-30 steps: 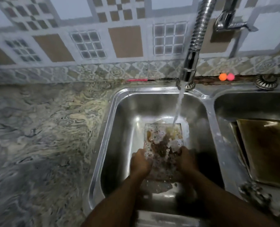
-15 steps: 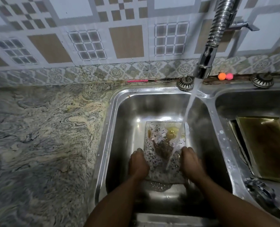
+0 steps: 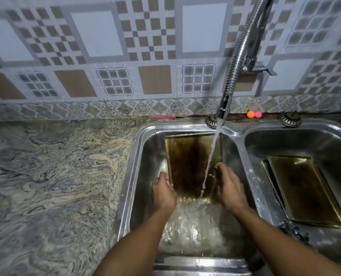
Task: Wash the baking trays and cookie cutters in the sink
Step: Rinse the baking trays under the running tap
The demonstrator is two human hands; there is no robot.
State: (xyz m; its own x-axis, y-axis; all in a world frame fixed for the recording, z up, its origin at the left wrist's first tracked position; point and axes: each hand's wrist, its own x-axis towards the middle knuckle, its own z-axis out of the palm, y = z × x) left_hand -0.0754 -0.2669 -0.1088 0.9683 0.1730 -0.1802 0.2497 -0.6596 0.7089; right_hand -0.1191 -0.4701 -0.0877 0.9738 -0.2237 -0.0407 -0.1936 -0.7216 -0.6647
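Observation:
A gold-coloured baking tray (image 3: 187, 164) with a dark stained middle stands tilted in the left sink basin (image 3: 145, 156), its far edge up against the back wall. My left hand (image 3: 162, 191) grips its left edge and my right hand (image 3: 228, 188) grips its right edge. Water from the flexible tap (image 3: 237, 62) runs down onto the tray near my right hand and splashes at the tray's lower edge. Two more gold trays (image 3: 303, 188) lie stacked in the right basin.
A marbled stone counter (image 3: 52, 182) spreads to the left of the sink. Dark metal pieces (image 3: 293, 232) lie at the front of the right basin. Two small orange and pink balls (image 3: 254, 114) and a pink stick (image 3: 164, 117) rest on the back ledge.
The foam has been rinsed off the tray, and both hands have tipped it up so its far edge leans on the basin's back wall. The tap stream has swung slightly right.

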